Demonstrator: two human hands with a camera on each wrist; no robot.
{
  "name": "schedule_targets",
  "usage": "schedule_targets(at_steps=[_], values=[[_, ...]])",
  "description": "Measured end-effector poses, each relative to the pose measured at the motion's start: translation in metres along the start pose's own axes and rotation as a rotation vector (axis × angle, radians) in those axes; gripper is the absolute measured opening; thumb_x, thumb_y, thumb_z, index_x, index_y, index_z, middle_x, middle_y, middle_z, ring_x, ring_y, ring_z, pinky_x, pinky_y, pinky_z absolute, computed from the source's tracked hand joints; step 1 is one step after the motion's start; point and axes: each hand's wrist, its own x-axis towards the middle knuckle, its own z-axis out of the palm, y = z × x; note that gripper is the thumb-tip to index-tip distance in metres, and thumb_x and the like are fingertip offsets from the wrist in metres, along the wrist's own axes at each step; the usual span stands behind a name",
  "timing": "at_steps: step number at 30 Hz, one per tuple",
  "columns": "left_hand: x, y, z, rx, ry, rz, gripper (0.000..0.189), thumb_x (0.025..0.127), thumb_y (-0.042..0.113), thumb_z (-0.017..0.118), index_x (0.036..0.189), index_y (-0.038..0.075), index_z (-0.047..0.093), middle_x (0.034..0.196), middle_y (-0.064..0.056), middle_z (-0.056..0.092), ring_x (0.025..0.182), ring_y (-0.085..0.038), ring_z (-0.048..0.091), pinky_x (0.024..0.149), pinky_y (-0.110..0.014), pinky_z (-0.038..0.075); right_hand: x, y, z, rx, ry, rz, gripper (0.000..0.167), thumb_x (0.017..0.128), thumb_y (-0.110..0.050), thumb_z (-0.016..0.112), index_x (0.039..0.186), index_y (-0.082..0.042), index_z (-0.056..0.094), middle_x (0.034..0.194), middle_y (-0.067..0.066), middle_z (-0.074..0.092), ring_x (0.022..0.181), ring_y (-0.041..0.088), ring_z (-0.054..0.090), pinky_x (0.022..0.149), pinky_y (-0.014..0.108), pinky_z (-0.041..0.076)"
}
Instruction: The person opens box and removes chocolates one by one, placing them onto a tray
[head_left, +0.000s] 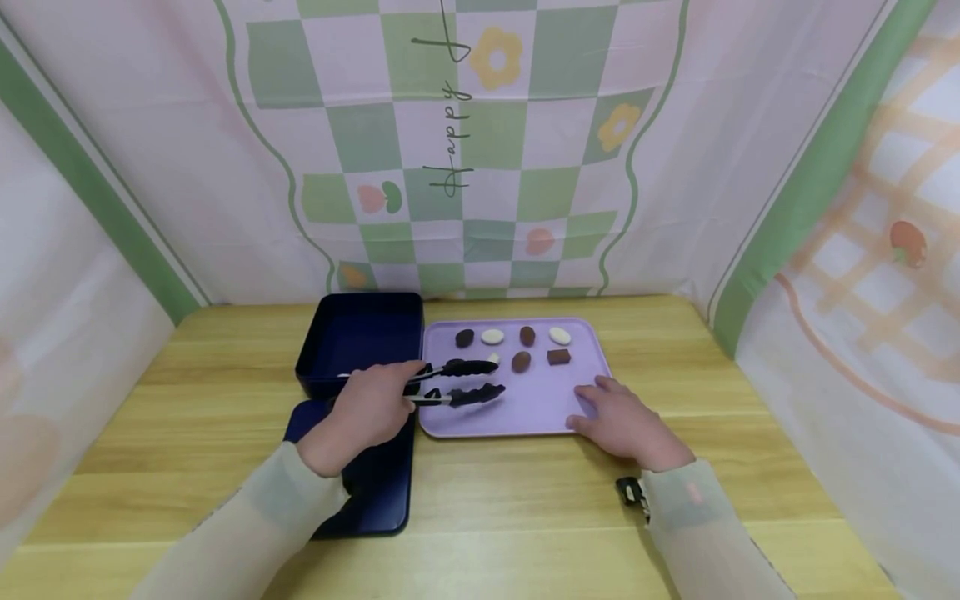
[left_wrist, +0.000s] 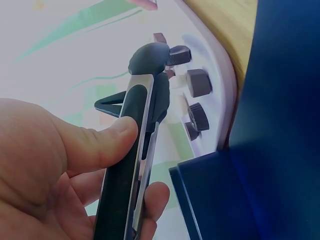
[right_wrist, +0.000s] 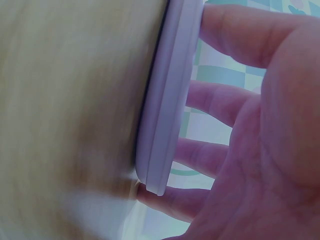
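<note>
My left hand (head_left: 369,408) grips a pair of black and silver tongs (left_wrist: 131,150) by the handles. The black tips point right over the lilac tray (head_left: 536,408) and stand apart, with a small white piece (head_left: 493,358) just behind the upper one. Farther back on the tray lie several egg-shaped pieces like chocolates: a dark one (head_left: 465,337), white ones (head_left: 559,336) and brown ones (head_left: 521,361). A brown rectangular block (head_left: 558,357) lies to their right. My right hand (head_left: 618,417) rests on the tray's front right corner, fingers spread at the rim (right_wrist: 172,105).
At the tray's left stands a deep navy box (head_left: 367,321), a bit of white showing at its front edge. A flat navy lid (head_left: 382,500) lies before it, under my left forearm. A patterned cloth (head_left: 495,150) hangs behind the wooden table (head_left: 510,533).
</note>
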Motion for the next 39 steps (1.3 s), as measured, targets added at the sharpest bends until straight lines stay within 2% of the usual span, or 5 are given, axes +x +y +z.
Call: schedule_targets(at_steps=[6,13,20,26,39], values=[[-0.006,-0.013,-0.018,-0.035,0.057,0.016,0.054,0.091,0.011,0.07,0.143,0.012,0.056,0.128,-0.014,0.064,0.106,-0.037,0.064,0.087,-0.057,0.048,0.001,-0.001,0.001,-0.003,-0.007,0.001,0.063,0.097,-0.039,0.062,0.143,0.003,0.051,0.151,0.034,0.031,0.137,0.053,0.028,0.102,0.069,0.03],[-0.017,-0.054,-0.077,0.069,0.149,0.033,0.057,0.089,0.006,0.068,0.144,0.004,0.052,0.126,-0.022,0.064,0.083,-0.035,0.065,0.066,-0.048,0.051,0.002,-0.001,0.001,-0.006,0.001,-0.009,0.063,0.097,-0.039,0.062,0.143,0.003,0.051,0.151,0.035,0.031,0.137,0.053,0.029,0.103,0.068,0.03],[-0.032,-0.082,-0.114,0.219,0.035,0.006,0.052,0.084,-0.004,0.06,0.136,0.001,0.057,0.121,-0.023,0.065,0.068,-0.025,0.059,0.053,-0.039,0.043,0.001,-0.002,0.0,-0.006,-0.007,0.002,0.064,0.097,-0.039,0.062,0.143,0.003,0.05,0.151,0.035,0.03,0.137,0.053,0.028,0.104,0.068,0.029],[-0.034,-0.09,-0.121,0.271,-0.121,0.02,0.032,0.093,0.007,0.058,0.122,-0.005,0.064,0.113,-0.022,0.067,0.094,-0.039,0.065,0.074,-0.051,0.051,0.001,-0.001,0.001,-0.005,-0.011,0.005,0.065,0.097,-0.04,0.061,0.144,0.003,0.049,0.152,0.034,0.03,0.138,0.052,0.027,0.103,0.068,0.029],[-0.03,-0.089,-0.104,0.3,-0.094,0.009,0.029,0.103,0.025,0.058,0.076,0.016,0.051,0.063,0.001,0.048,0.055,-0.019,0.047,0.053,-0.038,0.039,0.001,0.0,0.001,-0.005,0.001,-0.016,0.063,0.097,-0.038,0.061,0.143,0.004,0.05,0.15,0.035,0.031,0.137,0.053,0.028,0.104,0.068,0.028]])
